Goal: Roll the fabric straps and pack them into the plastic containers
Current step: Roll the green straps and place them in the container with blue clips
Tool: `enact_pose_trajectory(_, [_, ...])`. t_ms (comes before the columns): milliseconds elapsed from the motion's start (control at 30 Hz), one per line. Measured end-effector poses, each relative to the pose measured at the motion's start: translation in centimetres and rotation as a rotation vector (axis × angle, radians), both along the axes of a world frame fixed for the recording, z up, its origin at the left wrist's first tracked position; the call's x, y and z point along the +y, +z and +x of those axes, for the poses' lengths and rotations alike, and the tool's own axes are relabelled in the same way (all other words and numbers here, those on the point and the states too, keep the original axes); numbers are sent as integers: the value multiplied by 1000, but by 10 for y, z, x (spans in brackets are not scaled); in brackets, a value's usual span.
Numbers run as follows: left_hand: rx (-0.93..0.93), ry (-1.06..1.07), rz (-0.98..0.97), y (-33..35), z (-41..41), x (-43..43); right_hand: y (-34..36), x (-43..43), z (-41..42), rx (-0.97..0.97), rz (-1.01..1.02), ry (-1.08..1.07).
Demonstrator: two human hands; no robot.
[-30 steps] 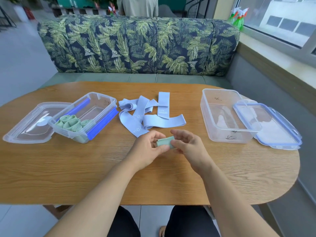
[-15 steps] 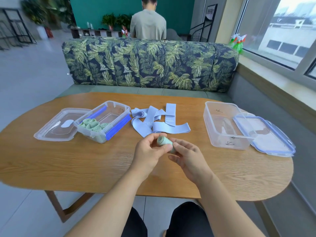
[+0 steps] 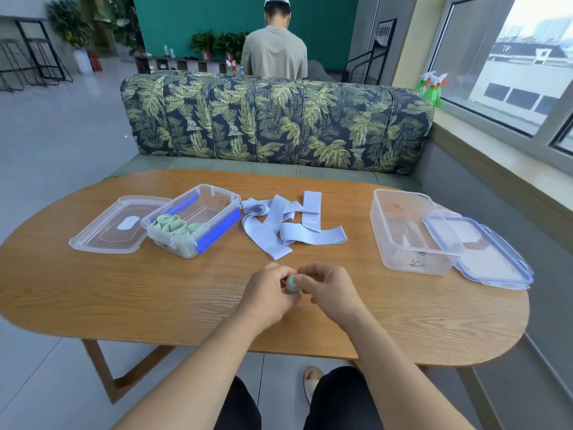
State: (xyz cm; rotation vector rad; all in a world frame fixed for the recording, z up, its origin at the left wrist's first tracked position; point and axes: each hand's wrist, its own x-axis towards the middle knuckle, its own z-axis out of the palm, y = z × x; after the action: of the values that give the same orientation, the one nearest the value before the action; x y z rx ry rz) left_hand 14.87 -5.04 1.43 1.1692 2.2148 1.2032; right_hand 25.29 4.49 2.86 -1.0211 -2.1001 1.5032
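Head view. Grips a rolled green strap between both hands, its spiral end turned up toward the camera. Left hand wrapped round the roll from the left, thumb and fingertips closed narrow on it. Right hand pinching it from the right with bent fingers. Held over the near middle of the wooden table; cannot tell whether resting on the wood or just above it.

Just beyond the hands, a loose, overlapping heap of unrolled pale blue straps, flat on the table.

Left of the heap and just beside it, a clear plastic box with blue clips, open, holding several rolled green straps bunched at its near end. Against that box's left side, a clear lid lying flat.

Right of the heap and well apart from it, a second clear box, open, marker scribbles on its walls. Leaning on its right edge, a blue-rimmed lid.

Behind the table, a leaf-print sofa. Past it, a person with back turned. On the window ledge at right, green spray bottles.
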Motion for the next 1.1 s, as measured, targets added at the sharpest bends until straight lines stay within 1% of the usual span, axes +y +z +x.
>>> enact_pose_trajectory(100, [11, -9, -12, -12, 1, 0, -10, -1, -5, -71, 4, -42])
enact_pose_trajectory(233, [-12, 12, 27, -19, 0, 2, -13, 0, -9, -88, -94, -87])
enact_pose_trajectory(300, [-38, 27, 45, -21, -1, 3, -12, 1, -13, -124, -49, -89])
enact_pose_trajectory(400, [-127, 52, 78, -28, -4, 4, -11, -1, -19, -199, 47, -84])
enact_pose_trajectory(567, [-251, 65, 122, -35, -4, 4, -7, 0, -20, -234, 60, -65])
enact_pose_trajectory(667, [-318, 55, 118, -39, -2, 5, -3, 1, -19, -245, 97, -59])
enact_pose_trajectory(800, [-304, 76, 110, -36, 3, 5, 4, -2, -18, -282, 187, -26])
enact_pose_trajectory(867, [-241, 105, 111, -30, 4, 4, 11, -5, -19, -349, 278, 15])
enact_pose_trajectory(933, [-224, 123, 145, -25, 3, 2, 19, -8, -23, -414, 355, 49])
enact_pose_trajectory(1033, [-252, 110, 181, -16, -4, -5, 33, -7, -35, -419, 358, 89])
enact_pose_trajectory(1100, [-308, 66, 208, -11, -13, -11, 43, -5, -43, -395, 339, 138])
